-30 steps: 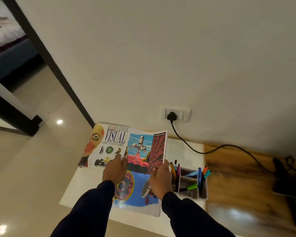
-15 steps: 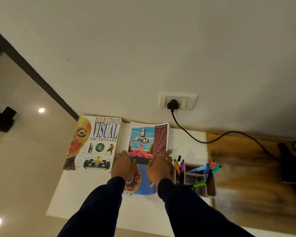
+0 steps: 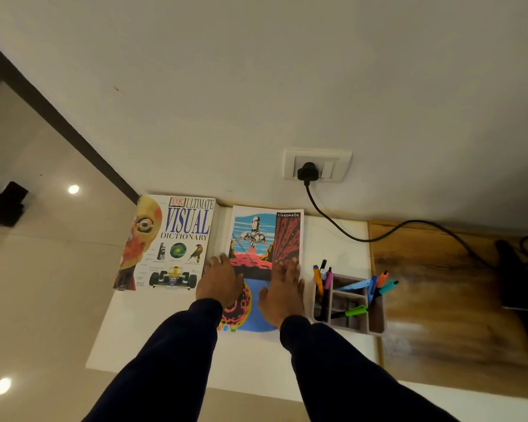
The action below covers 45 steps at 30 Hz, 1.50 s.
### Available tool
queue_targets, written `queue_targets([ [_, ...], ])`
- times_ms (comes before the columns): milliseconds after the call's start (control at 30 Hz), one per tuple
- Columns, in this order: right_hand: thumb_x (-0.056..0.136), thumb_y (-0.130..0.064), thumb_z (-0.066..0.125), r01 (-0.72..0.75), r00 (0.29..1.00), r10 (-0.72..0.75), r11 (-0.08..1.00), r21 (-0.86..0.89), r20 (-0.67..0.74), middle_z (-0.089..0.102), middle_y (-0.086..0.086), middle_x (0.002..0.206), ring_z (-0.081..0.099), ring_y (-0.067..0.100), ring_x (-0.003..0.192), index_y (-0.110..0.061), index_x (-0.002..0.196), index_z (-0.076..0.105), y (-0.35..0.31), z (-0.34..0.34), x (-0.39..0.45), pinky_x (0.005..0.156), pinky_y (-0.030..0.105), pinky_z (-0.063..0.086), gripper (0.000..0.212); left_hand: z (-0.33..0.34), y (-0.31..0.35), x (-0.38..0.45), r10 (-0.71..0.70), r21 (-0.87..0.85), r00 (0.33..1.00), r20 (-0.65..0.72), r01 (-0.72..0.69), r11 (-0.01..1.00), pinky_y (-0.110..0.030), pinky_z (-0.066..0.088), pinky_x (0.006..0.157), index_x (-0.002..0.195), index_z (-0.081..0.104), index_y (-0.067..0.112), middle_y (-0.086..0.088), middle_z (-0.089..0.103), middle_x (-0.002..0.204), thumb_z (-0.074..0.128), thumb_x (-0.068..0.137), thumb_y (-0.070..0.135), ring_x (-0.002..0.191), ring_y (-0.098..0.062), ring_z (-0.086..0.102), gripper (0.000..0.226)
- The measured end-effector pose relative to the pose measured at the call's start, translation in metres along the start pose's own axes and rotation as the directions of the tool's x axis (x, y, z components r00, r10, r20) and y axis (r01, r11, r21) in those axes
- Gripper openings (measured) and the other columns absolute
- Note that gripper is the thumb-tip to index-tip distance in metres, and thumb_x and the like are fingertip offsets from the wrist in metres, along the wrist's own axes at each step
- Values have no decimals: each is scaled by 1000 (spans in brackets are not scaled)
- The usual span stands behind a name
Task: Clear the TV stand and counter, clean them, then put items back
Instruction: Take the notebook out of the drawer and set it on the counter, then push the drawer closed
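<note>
- Head view, wall [image 3: 256,86] off-white, fills upper part; pale glossy floor [image 3: 43,269] at left w/ lamp reflections.
- White counter [image 3: 153,339] against wall, butting wood-grain TV stand [image 3: 439,293] on its right.
- Dark blue sleeves [image 3: 171,370] reaching fwd from bottom edge.
- Visual dictionary [image 3: 177,242] flat at counter's back-left corner, cover up, top edge to wall.
- Classmate notebook [image 3: 264,239] flat just right of dictionary, apart from it by narrow strip of counter, top edge near wall.
- Left hand [image 3: 218,283] flat on notebook's left edge, fingers straight, slightly spread, no grip.
- Right hand [image 3: 282,292] flat on notebook's right half, fingers straight & close together, palm down.
- Pen holder [image 3: 351,303] just right of notebook, near counter's right edge, several coloured pens [image 3: 378,283] sticking out.
- Wall socket [image 3: 317,164] above notebook, black plug in, cable [image 3: 378,236] trailing right over stand toward blurred dark items.
</note>
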State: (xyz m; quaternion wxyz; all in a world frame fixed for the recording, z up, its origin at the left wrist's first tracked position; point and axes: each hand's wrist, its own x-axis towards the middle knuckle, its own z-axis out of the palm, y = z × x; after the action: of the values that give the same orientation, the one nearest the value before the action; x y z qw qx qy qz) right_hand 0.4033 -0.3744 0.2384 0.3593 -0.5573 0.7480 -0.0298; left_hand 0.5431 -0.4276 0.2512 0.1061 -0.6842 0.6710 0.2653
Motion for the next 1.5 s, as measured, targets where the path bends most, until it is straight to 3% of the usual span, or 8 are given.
queue_targets([
  [433,109,-15,42,397,901,-430,869,294,53,30,10,165,25,24,154,-10,152,42,53,-32,-92,122,38,29,43,16,47,-82,156,47,979,-131,-151,987,-43,42,106,155,27,10,-14,46,150,51,100,43,135,-36,43,69],
  [633,110,-26,41,402,907,-420,879,256,19,34,3,164,29,19,152,-14,158,35,133,-64,-165,120,20,17,50,47,98,-169,154,52,971,-181,-147,988,-46,46,97,153,31,12,-16,55,137,53,99,37,124,-39,48,62],
  [733,109,-25,44,336,935,-354,895,293,10,52,8,152,46,23,141,-10,147,51,186,-76,-206,118,32,33,42,73,124,-215,93,-46,983,-159,-101,994,-49,46,99,155,31,12,-15,53,142,56,98,40,126,-40,48,68],
  [833,103,-9,49,178,975,-221,866,468,37,71,19,112,68,30,93,-2,113,70,260,-95,-258,85,38,54,24,114,162,-273,34,-115,995,-98,-45,992,-44,41,107,154,32,8,-16,52,144,56,98,43,132,-37,47,71],
  [1000,101,-28,62,-89,990,30,885,458,135,70,15,70,62,20,45,-5,92,64,384,-123,-337,44,26,52,25,184,229,-367,13,-267,1000,-7,-15,964,-37,41,107,154,33,8,-14,55,144,56,99,39,133,-30,50,68],
  [1167,98,-56,55,-263,965,256,919,292,64,73,18,75,65,21,50,-9,66,55,490,-124,-396,61,39,63,56,255,280,-439,-51,-415,995,82,80,906,-32,46,101,138,55,15,-9,67,126,58,97,40,119,-24,60,48],
  [1333,99,-58,53,-613,786,512,573,544,346,76,15,90,75,26,78,0,98,70,556,-102,-453,70,42,65,61,324,305,-487,-191,-526,932,309,335,781,-39,58,81,87,67,2,-9,71,81,63,90,43,86,-32,72,40],
  [1500,103,-60,39,-746,624,620,288,600,477,75,18,94,76,35,83,5,110,64,602,-62,-483,81,56,62,71,374,311,-524,-225,-614,704,674,703,359,-45,62,74,99,63,7,-17,74,90,77,79,56,81,-35,73,55],
])
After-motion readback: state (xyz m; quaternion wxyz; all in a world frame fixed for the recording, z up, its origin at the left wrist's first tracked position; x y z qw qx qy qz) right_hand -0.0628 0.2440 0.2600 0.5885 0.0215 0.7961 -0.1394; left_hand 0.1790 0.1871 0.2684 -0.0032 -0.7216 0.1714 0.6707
